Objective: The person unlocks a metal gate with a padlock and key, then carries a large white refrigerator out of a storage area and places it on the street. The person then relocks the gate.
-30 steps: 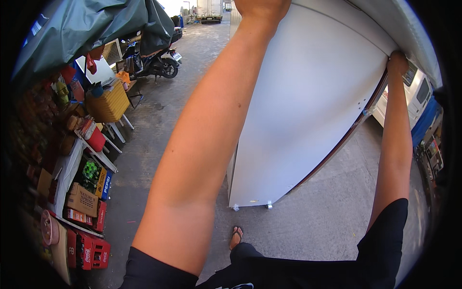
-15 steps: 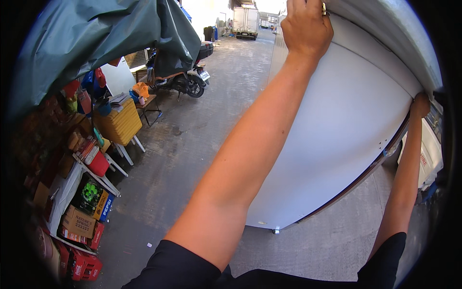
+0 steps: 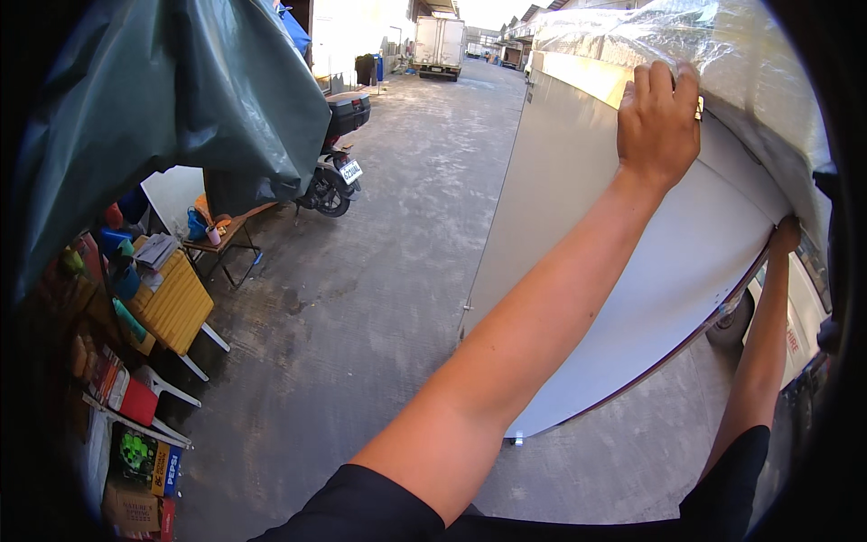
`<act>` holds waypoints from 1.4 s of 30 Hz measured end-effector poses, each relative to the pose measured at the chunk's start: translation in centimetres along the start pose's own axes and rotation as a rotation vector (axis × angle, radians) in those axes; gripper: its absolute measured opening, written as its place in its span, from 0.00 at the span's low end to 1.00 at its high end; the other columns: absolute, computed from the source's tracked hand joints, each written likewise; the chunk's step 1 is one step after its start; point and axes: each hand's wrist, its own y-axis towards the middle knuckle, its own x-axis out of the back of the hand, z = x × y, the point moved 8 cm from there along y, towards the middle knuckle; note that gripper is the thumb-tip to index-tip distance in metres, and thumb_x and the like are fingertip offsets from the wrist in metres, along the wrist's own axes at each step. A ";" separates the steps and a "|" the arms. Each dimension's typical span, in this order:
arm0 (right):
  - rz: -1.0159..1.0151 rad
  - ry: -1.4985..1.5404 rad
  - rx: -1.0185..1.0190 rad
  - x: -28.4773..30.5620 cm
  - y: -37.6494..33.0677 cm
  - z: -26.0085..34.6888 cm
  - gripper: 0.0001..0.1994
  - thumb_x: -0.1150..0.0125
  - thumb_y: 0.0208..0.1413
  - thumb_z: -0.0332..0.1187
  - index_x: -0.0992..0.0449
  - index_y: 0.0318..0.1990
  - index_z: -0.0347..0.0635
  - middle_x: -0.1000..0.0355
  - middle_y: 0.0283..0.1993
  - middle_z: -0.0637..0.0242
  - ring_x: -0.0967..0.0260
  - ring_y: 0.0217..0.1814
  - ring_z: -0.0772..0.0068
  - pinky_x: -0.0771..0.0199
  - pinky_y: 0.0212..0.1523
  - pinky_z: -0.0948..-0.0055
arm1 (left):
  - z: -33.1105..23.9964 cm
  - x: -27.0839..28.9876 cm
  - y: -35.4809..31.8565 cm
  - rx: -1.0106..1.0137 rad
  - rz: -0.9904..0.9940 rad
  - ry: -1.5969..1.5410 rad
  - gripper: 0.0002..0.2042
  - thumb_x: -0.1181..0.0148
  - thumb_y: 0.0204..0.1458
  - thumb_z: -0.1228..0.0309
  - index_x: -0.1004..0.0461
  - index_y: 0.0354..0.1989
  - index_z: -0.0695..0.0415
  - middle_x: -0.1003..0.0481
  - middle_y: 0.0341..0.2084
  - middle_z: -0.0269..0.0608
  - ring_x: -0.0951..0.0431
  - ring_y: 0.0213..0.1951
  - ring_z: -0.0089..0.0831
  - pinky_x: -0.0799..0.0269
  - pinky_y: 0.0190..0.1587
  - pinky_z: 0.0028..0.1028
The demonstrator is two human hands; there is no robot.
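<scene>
A large white panel stands tilted in front of me, its lower edge above the concrete. My left hand is closed over the panel's top edge, fingers bent against clear plastic wrap. A small brass-coloured metal piece shows beside its thumb side. Farther right, my right hand is closed around the panel's near right corner; its fingertips are hidden. Directly above the panel sits a bulky load in clear plastic wrap. At the panel's bottom corner is a small metal fitting.
To my left, a dark green tarp hangs over a motorcycle, a small wooden table, yellow stacked boards, a white plastic chair and boxes. A white box truck stands far ahead. A white vehicle is at right.
The view has shifted, showing more of the wrapped load and the panel's far side. My left hand appears lower and farther right, still at the top edge. My right hand remains on the corner.
</scene>
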 end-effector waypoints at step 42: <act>0.207 -0.150 -0.172 -102.7 19.9 95.5 0.12 0.54 0.69 0.34 0.23 0.42 0.40 0.20 0.43 0.51 0.19 0.46 0.48 0.19 0.41 0.48 | 116.9 -76.6 -24.4 -0.055 -0.006 0.007 0.21 0.37 0.45 0.78 0.25 0.52 0.61 0.32 0.36 0.45 0.28 0.43 0.43 0.23 0.37 0.36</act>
